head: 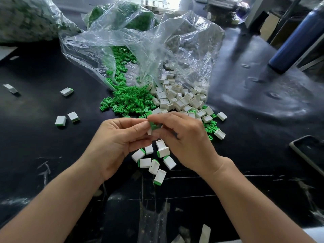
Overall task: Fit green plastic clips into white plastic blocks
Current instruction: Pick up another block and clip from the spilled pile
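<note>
Your left hand point(119, 137) pinches a white block point(149, 132), and your right hand point(184, 137) pinches a green clip point(154, 126) against it, above the counter point(52, 155). Fitted blocks point(154, 160) lie just nearer; the far bag point(140, 41) spills loose parts point(133, 100).

Between the fingertips of the left hand point(121, 137) and right hand point(185, 142): a bright green clip point(154, 126) against a plain white block point(149, 132). Just beyond the hands, a green heap of clips point(129, 100) beside a white heap of blocks point(180, 100). Below the hands, white pieces point(145, 163) capped green. Table point(52, 155) black, streaked with pale scratches. Far right of the right hand, a dark blue bottle point(296, 37).
</note>
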The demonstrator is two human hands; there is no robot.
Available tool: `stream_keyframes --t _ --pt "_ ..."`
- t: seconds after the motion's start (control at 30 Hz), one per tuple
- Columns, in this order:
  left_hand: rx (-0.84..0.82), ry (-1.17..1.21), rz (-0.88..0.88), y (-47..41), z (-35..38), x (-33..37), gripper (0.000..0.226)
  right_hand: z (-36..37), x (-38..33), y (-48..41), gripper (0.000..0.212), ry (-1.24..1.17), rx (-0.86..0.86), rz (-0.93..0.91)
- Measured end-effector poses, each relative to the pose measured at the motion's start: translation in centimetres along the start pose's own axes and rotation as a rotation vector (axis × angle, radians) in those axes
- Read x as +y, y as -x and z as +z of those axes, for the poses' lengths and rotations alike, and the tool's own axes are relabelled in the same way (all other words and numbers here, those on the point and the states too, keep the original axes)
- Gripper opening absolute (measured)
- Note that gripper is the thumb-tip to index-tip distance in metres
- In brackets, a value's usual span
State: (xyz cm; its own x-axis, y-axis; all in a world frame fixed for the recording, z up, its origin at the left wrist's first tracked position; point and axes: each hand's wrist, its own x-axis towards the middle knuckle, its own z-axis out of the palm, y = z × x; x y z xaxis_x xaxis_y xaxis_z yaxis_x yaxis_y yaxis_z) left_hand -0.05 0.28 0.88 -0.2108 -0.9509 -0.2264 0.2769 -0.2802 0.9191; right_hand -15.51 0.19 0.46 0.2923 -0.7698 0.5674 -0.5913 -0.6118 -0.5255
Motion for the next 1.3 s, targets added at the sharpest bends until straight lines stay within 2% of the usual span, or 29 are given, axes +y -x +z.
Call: stream_keyframes --t 0.17,0.27,0.37,0.47,0.93,1.2,1.3 --pt "0.003 -0.010 0.014 0.2 0.2 0.0 0.018 0.0 -0.2 -0.1 0.020 -0.042 0.083 0.080" --pt "0.024 0.014 0.048 0.1 0.2 -0.1 0.016 -0.5 -0.3 -0.3 0.017 -0.227 0.132 0.219" --pt "0.013 0.036 0.081 0.2 0.2 -0.2 0.023 -1.1 0.0 -0.7 0.030 -0.382 0.118 0.331" --pt "-0.015 0.052 0.071 0.3 0.3 -0.3 0.028 -1.2 0.0 -0.7 0.032 -0.484 0.090 0.395" --pt "0.001 -0.103 0.150 0.7 0.8 -0.4 0.014 -1.2 -0.4 -0.7 0.022 -0.476 0.006 0.368" --pt "0.014 -0.127 0.173 0.7 1.0 -0.5 0.017 -1.2 -0.3 -0.6 0.019 -0.442 -0.041 0.351" --pt "0.027 -0.142 0.172 0.8 1.1 -0.6 0.017 -1.2 -0.3 -0.6 0.012 -0.365 -0.076 0.342"
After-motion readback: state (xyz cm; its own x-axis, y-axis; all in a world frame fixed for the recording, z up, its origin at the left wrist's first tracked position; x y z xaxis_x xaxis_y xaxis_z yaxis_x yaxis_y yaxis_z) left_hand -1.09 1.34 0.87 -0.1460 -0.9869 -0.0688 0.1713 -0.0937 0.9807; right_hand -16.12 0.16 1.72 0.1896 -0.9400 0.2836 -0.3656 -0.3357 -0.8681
